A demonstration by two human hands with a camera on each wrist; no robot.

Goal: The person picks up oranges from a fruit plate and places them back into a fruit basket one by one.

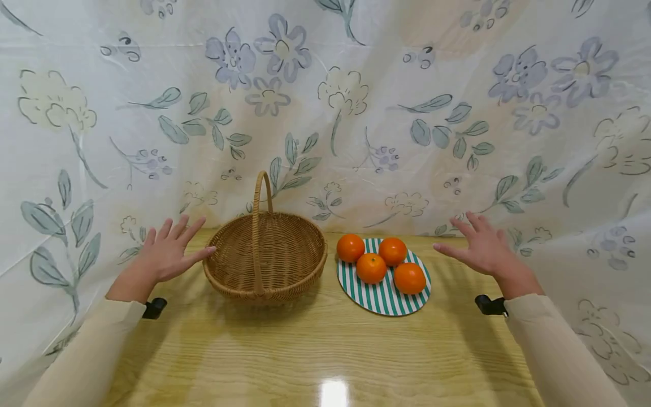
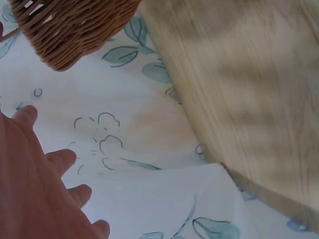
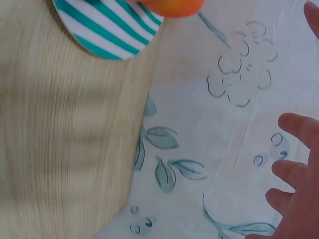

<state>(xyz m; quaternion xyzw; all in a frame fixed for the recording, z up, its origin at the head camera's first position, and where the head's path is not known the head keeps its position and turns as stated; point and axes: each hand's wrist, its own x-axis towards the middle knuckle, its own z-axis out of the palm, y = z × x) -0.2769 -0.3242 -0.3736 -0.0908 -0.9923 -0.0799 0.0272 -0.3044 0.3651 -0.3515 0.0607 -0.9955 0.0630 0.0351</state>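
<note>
My left hand (image 1: 170,254) hovers with spread fingers at the left of a wicker basket (image 1: 290,254), its thumb tip overlapping the rim in the head view. The basket has a tall arched handle, and its inside shows only bare weave. Right of it lies a round board (image 1: 389,299) with green and white stripes, bearing several oranges (image 1: 371,268). My right hand (image 1: 483,249) is held to the right of the board, fingers apart and holding nothing. In the right wrist view, one orange (image 3: 174,6) and part of the striped board (image 3: 109,30) show at the top.
Everything stands on a light wooden table (image 1: 285,356). A white cloth (image 1: 366,113) with printed flowers and leaves hangs behind the table and down both sides. Black wrist mounts, one (image 1: 155,308) at the left sleeve and one (image 1: 490,305) at the right, jut inward.
</note>
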